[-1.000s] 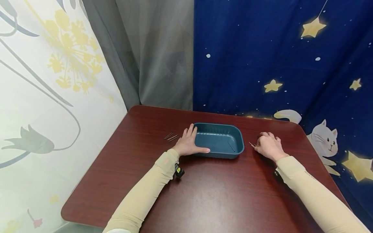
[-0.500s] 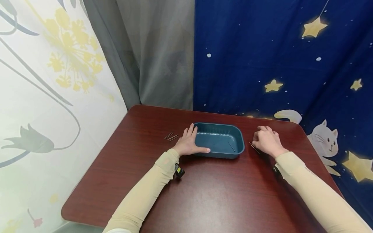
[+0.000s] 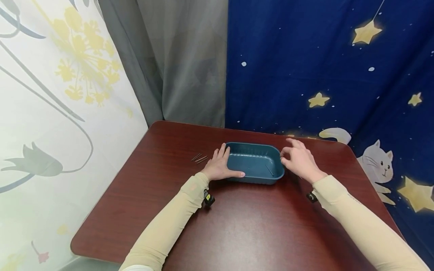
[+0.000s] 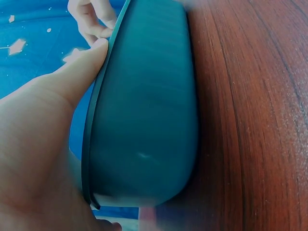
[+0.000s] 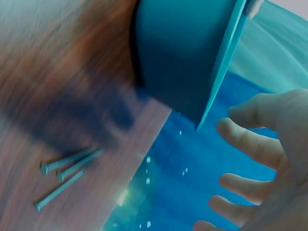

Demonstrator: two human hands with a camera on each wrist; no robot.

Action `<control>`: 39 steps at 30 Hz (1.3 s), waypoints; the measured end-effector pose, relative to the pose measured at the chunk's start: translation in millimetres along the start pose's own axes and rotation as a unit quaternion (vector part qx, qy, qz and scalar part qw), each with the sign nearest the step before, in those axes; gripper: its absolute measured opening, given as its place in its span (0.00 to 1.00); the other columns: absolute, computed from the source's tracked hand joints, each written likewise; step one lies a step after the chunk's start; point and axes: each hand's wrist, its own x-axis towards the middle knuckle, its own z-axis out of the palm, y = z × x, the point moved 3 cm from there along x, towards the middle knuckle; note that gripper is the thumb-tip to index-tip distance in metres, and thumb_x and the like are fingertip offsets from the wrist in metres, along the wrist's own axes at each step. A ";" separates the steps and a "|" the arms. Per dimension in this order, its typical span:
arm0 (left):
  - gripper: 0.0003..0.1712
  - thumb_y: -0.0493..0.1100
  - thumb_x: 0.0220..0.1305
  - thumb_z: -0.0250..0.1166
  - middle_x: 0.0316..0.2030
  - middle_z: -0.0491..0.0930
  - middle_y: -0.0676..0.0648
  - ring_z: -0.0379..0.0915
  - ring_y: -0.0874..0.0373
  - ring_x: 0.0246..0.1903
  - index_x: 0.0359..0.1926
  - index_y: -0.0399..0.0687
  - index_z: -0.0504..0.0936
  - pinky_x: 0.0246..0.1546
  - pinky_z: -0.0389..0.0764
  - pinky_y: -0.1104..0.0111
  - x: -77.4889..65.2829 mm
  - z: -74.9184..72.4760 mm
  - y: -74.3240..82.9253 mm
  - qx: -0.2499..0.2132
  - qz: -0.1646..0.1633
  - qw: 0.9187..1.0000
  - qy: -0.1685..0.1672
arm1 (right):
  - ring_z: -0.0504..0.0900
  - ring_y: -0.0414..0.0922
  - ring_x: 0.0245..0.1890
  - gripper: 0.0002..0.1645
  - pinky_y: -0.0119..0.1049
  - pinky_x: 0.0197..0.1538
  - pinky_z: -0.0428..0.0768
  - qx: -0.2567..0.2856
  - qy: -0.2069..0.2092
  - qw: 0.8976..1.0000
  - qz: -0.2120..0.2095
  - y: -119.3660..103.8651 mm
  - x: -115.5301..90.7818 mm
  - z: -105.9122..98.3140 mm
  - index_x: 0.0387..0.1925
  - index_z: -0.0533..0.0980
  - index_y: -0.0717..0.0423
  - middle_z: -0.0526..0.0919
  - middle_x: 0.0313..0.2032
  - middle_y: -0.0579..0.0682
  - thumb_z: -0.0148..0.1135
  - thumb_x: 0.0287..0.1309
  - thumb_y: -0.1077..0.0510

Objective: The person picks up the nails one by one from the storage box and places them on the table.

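Observation:
A dark teal plastic tray stands on the table, with one nail lying inside near its right end. My left hand steadies the tray's left end, thumb along the front rim and fingers over the far side. At the opposite end hovers my right hand, its thumb and index fingertips close together beside the rim. Whether anything is between those fingertips is hidden. Three nails lie on the table below it in the right wrist view. Several more nails rest left of the tray.
The dark red wooden table has rounded corners. Behind it hang a grey curtain and a blue star-printed curtain. A white patterned curtain borders the left side.
My right hand has lifted off the nails on the right and moved left to the tray's right rim. The left hand and the tray have stayed in place.

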 end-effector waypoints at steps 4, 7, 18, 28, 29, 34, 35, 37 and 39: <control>0.77 0.84 0.43 0.65 0.80 0.29 0.47 0.33 0.38 0.77 0.81 0.46 0.43 0.69 0.54 0.41 0.3 0.8 -1.0 0.001 -0.001 1.000 -0.001 | 0.58 0.69 0.68 0.03 0.71 0.52 0.70 0.004 -0.052 0.999 0.011 -8.7 0.8 11.2 0.33 0.84 0.48 0.63 0.70 0.67 0.69 0.57 0.54; 0.77 0.84 0.43 0.65 0.80 0.29 0.47 0.33 0.38 0.77 0.81 0.46 0.43 0.69 0.54 0.41 0.4 0.8 -1.1 0.000 -0.002 1.000 0.000 | 0.60 0.70 0.67 0.03 0.69 0.49 0.73 0.007 -0.089 0.996 0.025 -14.6 2.5 18.1 0.32 0.85 0.48 0.65 0.69 0.69 0.70 0.58 0.54; 0.77 0.83 0.43 0.66 0.80 0.27 0.50 0.31 0.39 0.77 0.81 0.48 0.42 0.69 0.55 0.42 0.6 2.3 -0.4 -0.004 -0.010 1.000 -0.004 | 0.78 0.50 0.36 0.08 0.49 0.30 0.76 0.021 -0.172 0.979 0.104 -17.6 9.4 32.9 0.24 0.85 0.43 0.81 0.38 0.51 0.79 0.49 0.49; 0.76 0.83 0.44 0.65 0.80 0.28 0.49 0.32 0.39 0.77 0.81 0.48 0.42 0.69 0.56 0.43 1.6 -1.2 0.4 0.004 -0.007 1.000 0.000 | 0.79 0.54 0.33 0.11 0.52 0.30 0.76 -0.003 -0.201 0.968 0.148 -21.6 16.3 39.9 0.21 0.84 0.46 0.82 0.31 0.49 0.80 0.45 0.48; 0.76 0.83 0.44 0.65 0.80 0.28 0.49 0.32 0.39 0.77 0.81 0.48 0.42 0.69 0.56 0.42 1.1 -1.5 0.5 0.002 -0.007 1.000 -0.001 | 0.78 0.54 0.33 0.11 0.52 0.30 0.76 -0.006 -0.200 0.967 0.155 -21.8 16.7 40.6 0.21 0.83 0.46 0.82 0.31 0.49 0.79 0.46 0.49; 0.77 0.84 0.43 0.65 0.80 0.28 0.49 0.32 0.39 0.77 0.81 0.48 0.41 0.69 0.55 0.41 0.7 -1.3 -0.9 0.008 -0.015 1.000 -0.010 | 0.79 0.52 0.33 0.13 0.54 0.35 0.75 -0.003 -0.204 0.964 0.170 -21.6 15.9 47.1 0.18 0.81 0.47 0.81 0.28 0.49 0.77 0.47 0.49; 0.78 0.84 0.43 0.65 0.80 0.28 0.49 0.32 0.39 0.77 0.81 0.49 0.41 0.69 0.55 0.40 0.8 -1.2 -0.9 0.008 -0.015 1.000 -0.011 | 0.79 0.52 0.33 0.14 0.56 0.37 0.75 -0.001 -0.204 0.964 0.168 -21.7 15.5 47.6 0.18 0.81 0.47 0.81 0.27 0.48 0.78 0.47 0.49; 0.78 0.85 0.42 0.65 0.80 0.28 0.48 0.31 0.38 0.77 0.81 0.49 0.41 0.68 0.54 0.40 1.7 -1.2 -1.0 0.007 -0.014 1.000 -0.010 | 0.78 0.52 0.33 0.15 0.60 0.41 0.74 0.004 -0.202 0.965 0.167 -21.5 15.2 47.4 0.17 0.80 0.47 0.81 0.25 0.47 0.78 0.47 0.49; 0.78 0.84 0.42 0.65 0.80 0.29 0.48 0.31 0.38 0.77 0.81 0.49 0.41 0.69 0.54 0.40 2.4 -1.3 -0.9 0.000 -0.014 1.000 -0.006 | 0.78 0.52 0.33 0.15 0.62 0.43 0.72 0.014 -0.200 0.966 0.164 -20.8 15.6 46.0 0.17 0.81 0.48 0.81 0.24 0.47 0.79 0.47 0.49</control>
